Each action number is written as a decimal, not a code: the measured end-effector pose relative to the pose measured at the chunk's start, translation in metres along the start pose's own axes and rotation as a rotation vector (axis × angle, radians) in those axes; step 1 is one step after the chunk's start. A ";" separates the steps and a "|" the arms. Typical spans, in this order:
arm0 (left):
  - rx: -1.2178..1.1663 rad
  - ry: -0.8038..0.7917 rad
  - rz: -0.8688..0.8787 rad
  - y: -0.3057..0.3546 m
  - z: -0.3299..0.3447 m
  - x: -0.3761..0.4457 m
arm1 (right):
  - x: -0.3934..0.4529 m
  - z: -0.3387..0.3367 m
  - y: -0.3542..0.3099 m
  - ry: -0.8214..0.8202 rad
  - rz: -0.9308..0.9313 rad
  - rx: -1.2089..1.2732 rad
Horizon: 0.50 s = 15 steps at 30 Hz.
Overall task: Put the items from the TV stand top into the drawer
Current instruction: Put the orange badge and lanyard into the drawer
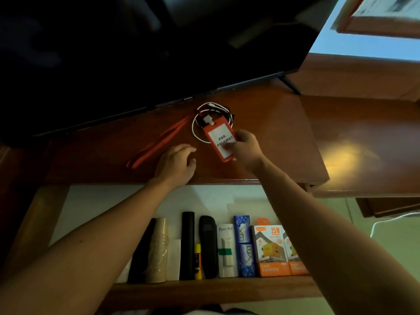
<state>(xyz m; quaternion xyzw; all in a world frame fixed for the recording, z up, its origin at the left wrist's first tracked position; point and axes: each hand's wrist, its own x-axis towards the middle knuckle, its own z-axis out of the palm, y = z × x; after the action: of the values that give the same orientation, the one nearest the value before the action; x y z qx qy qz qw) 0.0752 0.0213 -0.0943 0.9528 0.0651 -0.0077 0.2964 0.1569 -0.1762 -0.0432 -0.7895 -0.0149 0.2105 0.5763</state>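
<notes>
Gripping the red badge holder (221,141), the right hand (246,148) has thumb across the white card face and fingers curled behind the far edge, closed on it. Holder is tilted, lower end lifted slightly off the TV stand top (272,137), top end over a coiled white cable (200,119) lying just in front of the TV (141,53). Red lanyard (159,142) runs from the holder's top end leftward, flat on the wood, ending in a loop near the front edge.

Left hand (176,164) is palm down on the stand top, fingers loosely curled, half open, holding nothing; fingertips near the lanyard, cannot tell if touching.

Drawer (91,201) is pulled out below the stand edge, under both forearms. Inside, in a row: stacked paper cups (159,251), a black tube (187,244), a yellow-capped glue stick (198,261), a black remote (208,244), a white box (226,251), a blue box (243,244), orange charger boxes (272,251).
</notes>
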 end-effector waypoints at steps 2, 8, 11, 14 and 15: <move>-0.100 0.194 -0.004 0.008 -0.009 -0.004 | -0.009 0.003 -0.005 -0.104 0.043 0.052; -0.149 0.280 0.074 0.015 -0.028 0.005 | -0.030 0.009 -0.022 -0.395 0.125 0.304; -0.219 0.162 0.097 0.011 -0.022 0.006 | -0.034 0.011 -0.030 -0.417 0.052 0.437; -0.476 0.060 0.045 0.012 -0.018 0.002 | -0.032 0.013 -0.036 -0.265 -0.075 0.440; -0.529 0.027 0.036 0.017 -0.021 -0.004 | -0.032 0.014 -0.037 -0.166 -0.129 0.353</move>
<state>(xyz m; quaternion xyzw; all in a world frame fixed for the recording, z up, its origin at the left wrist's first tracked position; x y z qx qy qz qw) 0.0734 0.0184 -0.0672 0.8431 0.0518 0.0277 0.5345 0.1314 -0.1597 -0.0025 -0.6536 -0.0759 0.2370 0.7148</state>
